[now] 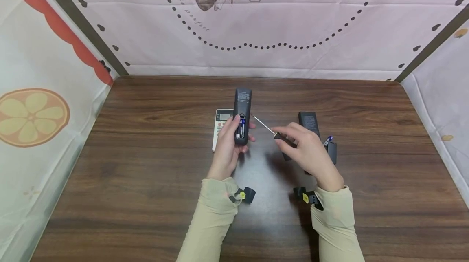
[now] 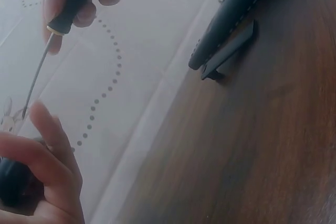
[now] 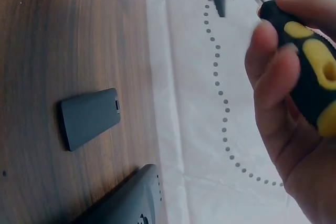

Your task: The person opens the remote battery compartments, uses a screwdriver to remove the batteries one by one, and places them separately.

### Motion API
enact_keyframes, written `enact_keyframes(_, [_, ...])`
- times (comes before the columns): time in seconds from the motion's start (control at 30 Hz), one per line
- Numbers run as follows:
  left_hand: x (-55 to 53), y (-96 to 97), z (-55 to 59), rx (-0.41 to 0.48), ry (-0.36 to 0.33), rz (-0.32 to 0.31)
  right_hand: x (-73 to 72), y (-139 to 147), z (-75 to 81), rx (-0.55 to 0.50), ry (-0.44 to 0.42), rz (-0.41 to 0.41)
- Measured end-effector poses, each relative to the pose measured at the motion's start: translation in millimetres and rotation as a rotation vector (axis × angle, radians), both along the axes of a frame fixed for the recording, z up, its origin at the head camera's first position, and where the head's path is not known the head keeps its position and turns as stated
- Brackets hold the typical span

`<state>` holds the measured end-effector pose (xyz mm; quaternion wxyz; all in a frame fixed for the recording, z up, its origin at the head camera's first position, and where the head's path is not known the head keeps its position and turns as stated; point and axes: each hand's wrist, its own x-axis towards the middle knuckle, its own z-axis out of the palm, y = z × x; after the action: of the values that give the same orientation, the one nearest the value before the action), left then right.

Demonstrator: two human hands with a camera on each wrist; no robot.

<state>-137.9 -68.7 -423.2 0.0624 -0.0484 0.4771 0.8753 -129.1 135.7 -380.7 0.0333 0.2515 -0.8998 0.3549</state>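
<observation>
My left hand [image 1: 226,148] holds a black remote control [image 1: 243,101] up off the table, back side up. Its battery compartment is uncovered, with blue-and-silver batteries [image 1: 240,128] inside; the thumb lies at the compartment's edge. In my right hand [image 1: 311,152] is a screwdriver [image 3: 310,72] with a black and yellow handle, pinched between thumb and fingers. Its thin metal shaft [image 1: 264,125] points toward the remote, the tip close to its right edge in the head view. A dark battery cover [image 3: 90,119] lies on the table below the right hand.
A white remote control [image 1: 216,131] lies partly hidden behind the left hand. Another black remote [image 1: 309,120] lies partly under the right hand, with a loose battery [image 1: 328,140] and a dark grey piece [image 1: 332,154] to its right. Printed cloth walls [image 1: 293,21] border the wooden table [image 1: 146,180].
</observation>
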Motion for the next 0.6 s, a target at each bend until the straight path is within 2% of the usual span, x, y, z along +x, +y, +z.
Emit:
enact_keyframes(0.37, [-0.4, 0.5, 1.8, -0.108, -0.029, 0.022, 1.0, -4, -0.6, 0.072, 0.047, -0.012])
enact_keyframes(0.6, [-0.9, 0.7, -1.0, -0.249, -0.069, 0.062, 5.4, -13, 2.8, 0.163, 0.180, -0.042])
